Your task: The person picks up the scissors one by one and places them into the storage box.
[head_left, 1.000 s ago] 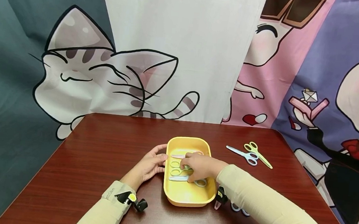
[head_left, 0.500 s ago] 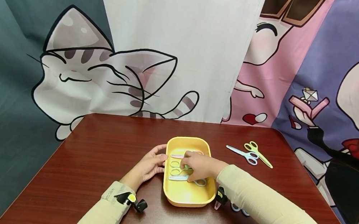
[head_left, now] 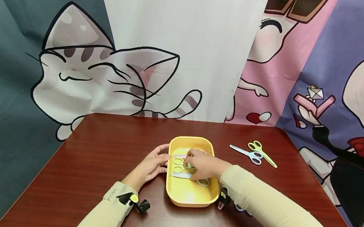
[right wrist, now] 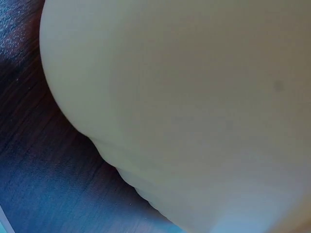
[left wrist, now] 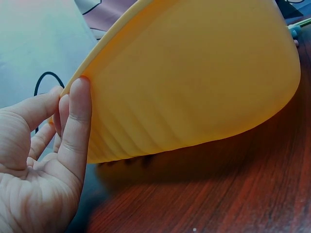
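tabletop: fingers (head_left: pixel 188 157) among tray scissors (head_left: pixel 180 169)

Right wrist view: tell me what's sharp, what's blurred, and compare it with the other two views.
Right wrist view: nearly filled by the pale tray wall, soft and featureless, with only table grain sharp. Left wrist view: the left hand and tray are crisp, and a dark shadow lies under the tray. Head view: evenly lit and sharp, with slight wide-angle bending at the edges.
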`<state>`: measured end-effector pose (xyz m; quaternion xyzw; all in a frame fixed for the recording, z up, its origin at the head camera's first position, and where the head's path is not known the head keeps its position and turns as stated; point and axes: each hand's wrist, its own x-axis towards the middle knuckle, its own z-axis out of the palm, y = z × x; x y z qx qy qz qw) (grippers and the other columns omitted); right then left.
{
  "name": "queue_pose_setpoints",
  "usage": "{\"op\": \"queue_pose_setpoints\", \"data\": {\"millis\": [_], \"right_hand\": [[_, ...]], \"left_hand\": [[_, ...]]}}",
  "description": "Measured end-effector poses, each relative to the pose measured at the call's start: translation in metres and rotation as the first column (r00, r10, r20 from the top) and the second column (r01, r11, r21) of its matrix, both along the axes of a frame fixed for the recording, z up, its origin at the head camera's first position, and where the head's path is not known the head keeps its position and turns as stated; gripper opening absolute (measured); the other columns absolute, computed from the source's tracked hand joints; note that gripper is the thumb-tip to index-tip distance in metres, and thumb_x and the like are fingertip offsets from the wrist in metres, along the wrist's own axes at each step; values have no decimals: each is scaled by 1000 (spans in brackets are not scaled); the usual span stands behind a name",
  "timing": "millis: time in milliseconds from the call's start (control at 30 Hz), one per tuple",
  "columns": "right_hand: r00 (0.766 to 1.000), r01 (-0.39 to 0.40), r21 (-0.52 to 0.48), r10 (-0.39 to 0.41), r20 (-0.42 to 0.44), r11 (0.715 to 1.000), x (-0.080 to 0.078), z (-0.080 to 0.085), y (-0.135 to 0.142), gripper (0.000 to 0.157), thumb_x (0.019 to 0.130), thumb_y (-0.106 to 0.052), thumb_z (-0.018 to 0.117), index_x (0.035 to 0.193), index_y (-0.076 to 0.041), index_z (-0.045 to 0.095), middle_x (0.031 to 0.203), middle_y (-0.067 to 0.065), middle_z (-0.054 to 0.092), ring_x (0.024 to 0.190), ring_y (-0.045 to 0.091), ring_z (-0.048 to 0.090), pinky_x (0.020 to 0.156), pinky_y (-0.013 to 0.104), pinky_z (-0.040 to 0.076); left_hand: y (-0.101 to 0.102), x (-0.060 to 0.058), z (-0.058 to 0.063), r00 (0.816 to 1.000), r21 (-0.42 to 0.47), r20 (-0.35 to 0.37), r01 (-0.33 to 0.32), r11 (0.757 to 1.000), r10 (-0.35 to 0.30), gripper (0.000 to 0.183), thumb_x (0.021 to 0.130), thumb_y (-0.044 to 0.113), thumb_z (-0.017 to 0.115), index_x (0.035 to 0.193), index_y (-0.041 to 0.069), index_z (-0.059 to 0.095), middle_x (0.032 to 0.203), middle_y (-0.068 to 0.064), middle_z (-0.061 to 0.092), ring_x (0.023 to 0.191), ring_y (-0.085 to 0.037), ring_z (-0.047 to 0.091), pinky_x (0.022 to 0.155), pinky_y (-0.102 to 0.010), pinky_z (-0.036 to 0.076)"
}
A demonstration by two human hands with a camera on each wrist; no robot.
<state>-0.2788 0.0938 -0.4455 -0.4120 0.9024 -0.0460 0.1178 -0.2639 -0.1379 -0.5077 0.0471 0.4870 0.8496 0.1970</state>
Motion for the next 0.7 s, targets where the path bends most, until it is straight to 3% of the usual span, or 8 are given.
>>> {"op": "queue_pose_setpoints", "data": {"millis": [500,700], "right_hand": [[1000,-24,-8,24,5,1000,-2,2,0,39,72,-38,77,105,-26,60,119,-1,43,103,16,42,86,35,39],[998,-61,-57,63,28,996,-7,17,7,39,73,-29,77,108,-19,61,112,-1,47,94,13,46,82,29,43]], "left_hand": [[0,-1,-2,1000,14,5,3,1000,-3,51,91,4,53,136,17,35,94,-10,55,67,-15,58,55,-28,53],[-1,-1,1,1000,18,1,8,1000,-9,51,92,2,52,137,16,34,95,-11,55,67,-15,58,55,-28,53]]}}
